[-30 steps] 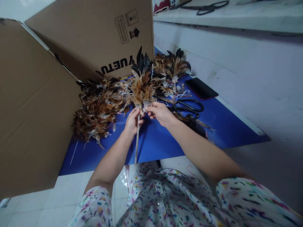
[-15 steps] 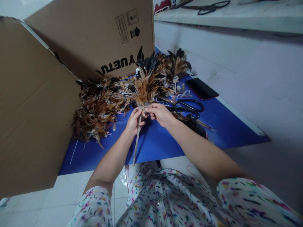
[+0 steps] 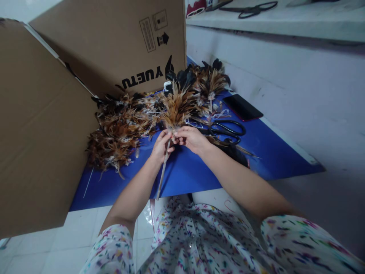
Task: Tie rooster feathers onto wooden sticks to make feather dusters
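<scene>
A feather duster (image 3: 178,108) with brown feathers and black tips is held over the blue table (image 3: 188,171), its thin stick pointing down toward me. My left hand (image 3: 161,146) is closed around the stick just below the feathers. With fingers pinched at the feather base, my right hand (image 3: 192,139) touches the duster from the other side. Whatever finer piece lies between the right fingertips is too small to make out. Behind and to the left lies a heap of loose brown feathers (image 3: 116,129).
Black-handled scissors (image 3: 228,129) lie right of my hands, with a dark phone (image 3: 242,106) beyond them. Another feather bunch (image 3: 211,82) rests by the wall. Large cardboard (image 3: 99,45) stands at the back and left. More scissors (image 3: 256,9) lie on the shelf (image 3: 299,23).
The duster's feather head has tilted to the right, and the lower end of its stick has swung left. Both hands keep nearly the same place, still at the feather base.
</scene>
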A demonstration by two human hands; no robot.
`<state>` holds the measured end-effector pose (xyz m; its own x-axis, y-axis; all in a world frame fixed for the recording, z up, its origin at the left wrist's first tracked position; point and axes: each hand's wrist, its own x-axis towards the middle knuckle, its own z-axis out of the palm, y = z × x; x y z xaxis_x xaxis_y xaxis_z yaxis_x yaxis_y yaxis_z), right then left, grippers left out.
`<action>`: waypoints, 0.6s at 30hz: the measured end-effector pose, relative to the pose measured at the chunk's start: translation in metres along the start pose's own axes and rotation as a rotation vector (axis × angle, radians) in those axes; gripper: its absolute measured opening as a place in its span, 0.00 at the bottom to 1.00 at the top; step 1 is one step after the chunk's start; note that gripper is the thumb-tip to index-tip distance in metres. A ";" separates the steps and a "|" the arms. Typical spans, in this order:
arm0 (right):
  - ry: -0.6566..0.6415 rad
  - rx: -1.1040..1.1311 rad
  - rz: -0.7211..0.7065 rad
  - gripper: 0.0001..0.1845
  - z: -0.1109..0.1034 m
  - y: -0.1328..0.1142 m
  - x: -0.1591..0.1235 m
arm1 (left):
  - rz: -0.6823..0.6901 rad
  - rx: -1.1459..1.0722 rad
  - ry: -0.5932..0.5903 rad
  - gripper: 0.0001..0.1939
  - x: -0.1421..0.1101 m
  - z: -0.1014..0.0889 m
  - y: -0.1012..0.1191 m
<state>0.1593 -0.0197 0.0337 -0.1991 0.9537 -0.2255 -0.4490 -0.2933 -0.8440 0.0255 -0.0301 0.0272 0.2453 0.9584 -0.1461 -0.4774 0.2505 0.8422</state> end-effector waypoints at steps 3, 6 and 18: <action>-0.014 0.012 0.025 0.08 -0.001 0.001 0.001 | 0.013 0.012 -0.008 0.21 0.001 -0.002 -0.002; -0.029 0.017 0.042 0.09 -0.002 0.002 0.001 | 0.022 0.025 0.004 0.20 0.002 -0.003 -0.003; -0.075 -0.069 -0.055 0.18 0.000 -0.010 -0.004 | 0.115 0.144 0.100 0.24 -0.001 0.004 -0.002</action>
<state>0.1642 -0.0205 0.0426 -0.2417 0.9597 -0.1435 -0.4009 -0.2334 -0.8859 0.0299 -0.0326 0.0277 0.1079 0.9901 -0.0896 -0.3704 0.1237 0.9206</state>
